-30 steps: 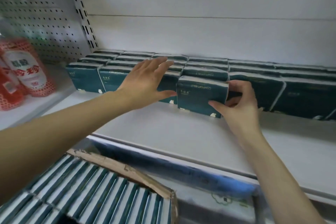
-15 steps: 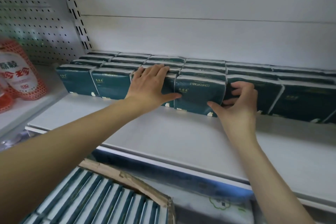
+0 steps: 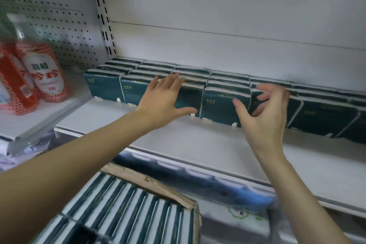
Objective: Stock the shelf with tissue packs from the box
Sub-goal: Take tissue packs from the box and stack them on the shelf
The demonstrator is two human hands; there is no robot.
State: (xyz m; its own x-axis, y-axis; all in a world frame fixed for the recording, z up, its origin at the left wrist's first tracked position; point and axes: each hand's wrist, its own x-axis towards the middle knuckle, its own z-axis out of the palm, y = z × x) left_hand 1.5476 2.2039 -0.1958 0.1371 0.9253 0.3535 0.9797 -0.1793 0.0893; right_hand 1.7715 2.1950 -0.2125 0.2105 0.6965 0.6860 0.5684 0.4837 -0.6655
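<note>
Palm of the left hand (image 3: 162, 101) presses flat on a front-row tissue pack (image 3: 190, 97) — probably squaring the row — with the right hand (image 3: 265, 117) hovering loosely curled, empty.

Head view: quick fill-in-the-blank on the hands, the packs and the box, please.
1. The left hand lies flat against the ____ row of tissue packs.
2. The cardboard box sits ____ the shelf.
3. The bottles left of the packs wear ____-and-white wrappers.
Missing words: front; below; red.
</note>
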